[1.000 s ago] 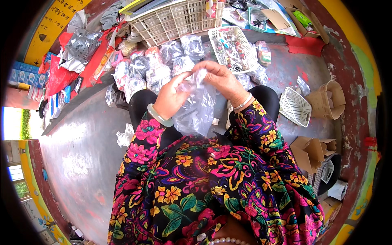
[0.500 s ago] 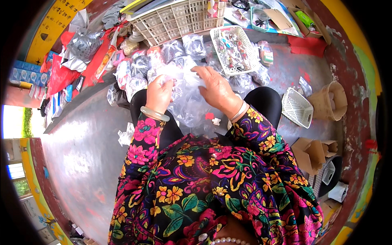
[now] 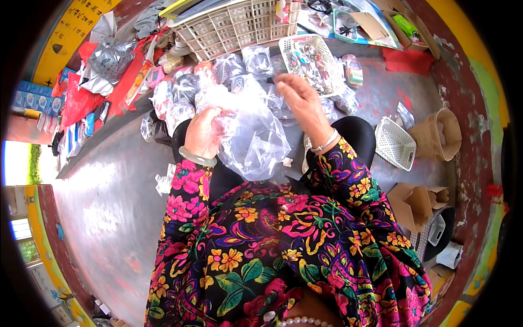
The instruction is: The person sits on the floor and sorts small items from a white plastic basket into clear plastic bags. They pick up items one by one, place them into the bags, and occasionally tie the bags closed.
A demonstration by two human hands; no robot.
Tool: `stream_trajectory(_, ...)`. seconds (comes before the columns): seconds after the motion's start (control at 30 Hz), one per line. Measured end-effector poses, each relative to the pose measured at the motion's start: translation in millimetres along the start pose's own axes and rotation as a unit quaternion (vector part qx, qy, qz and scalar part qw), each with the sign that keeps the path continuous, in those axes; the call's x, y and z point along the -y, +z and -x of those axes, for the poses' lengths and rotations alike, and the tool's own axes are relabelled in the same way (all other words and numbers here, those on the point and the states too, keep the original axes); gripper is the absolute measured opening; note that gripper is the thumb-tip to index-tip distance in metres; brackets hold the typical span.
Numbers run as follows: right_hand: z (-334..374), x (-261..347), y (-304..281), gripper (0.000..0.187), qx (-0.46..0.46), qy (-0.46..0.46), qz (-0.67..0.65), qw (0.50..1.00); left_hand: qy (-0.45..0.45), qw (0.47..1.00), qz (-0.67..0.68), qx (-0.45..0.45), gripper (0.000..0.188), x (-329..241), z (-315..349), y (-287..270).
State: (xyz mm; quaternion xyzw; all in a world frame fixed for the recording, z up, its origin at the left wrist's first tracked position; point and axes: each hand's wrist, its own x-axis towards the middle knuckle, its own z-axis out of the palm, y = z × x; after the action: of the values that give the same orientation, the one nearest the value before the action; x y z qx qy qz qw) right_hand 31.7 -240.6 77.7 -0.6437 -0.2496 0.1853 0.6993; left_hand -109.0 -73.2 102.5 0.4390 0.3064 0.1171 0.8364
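Observation:
My left hand [image 3: 204, 134] is closed on the gathered edge of a clear plastic bag [image 3: 253, 139], which hangs spread out over my lap. The bag looks thin and see-through, with nothing I can make out inside. Apart from it, to the right, my right hand [image 3: 305, 106] is raised with its fingers loosely bent and apart, holding nothing visible. It is just in front of a white plastic basket [image 3: 333, 90] filled with small mixed trinkets. Several filled clear bags [image 3: 185, 90] lie on the floor beyond my hands.
A large cream crate [image 3: 234, 32] stands at the back. To the right are an empty-looking white basket [image 3: 396, 144], a woven brown basket [image 3: 436, 136] and an open cardboard box [image 3: 411, 207]. Red sheeting with packages [image 3: 111, 62] lies at the far left.
My right hand has moved away from the bag, to the right toward the trinket basket. My left hand has lowered slightly, and the bag now hangs more spread out.

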Motion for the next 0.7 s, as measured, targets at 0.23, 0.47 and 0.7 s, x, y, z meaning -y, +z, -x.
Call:
stream_trajectory(0.23, 16, 40, 12, 0.058, 0.138, -0.322, 0.345, 0.871, 0.037, 0.992, -0.114, -0.031, 0.013, -3, 5, -2)
stream_trajectory(0.47, 13, 15, 16, 0.036, 0.067, -0.293, 0.354, 0.886, -0.039, 0.999, -0.02, -0.003, 0.014, -7, 6, 3)
stream_trajectory(0.7, 10, 11, 8, 0.015, 0.051, -0.126, 0.082, 0.987, -0.031, 0.999, 0.006, -0.007, 0.015, -1, 2, -4)
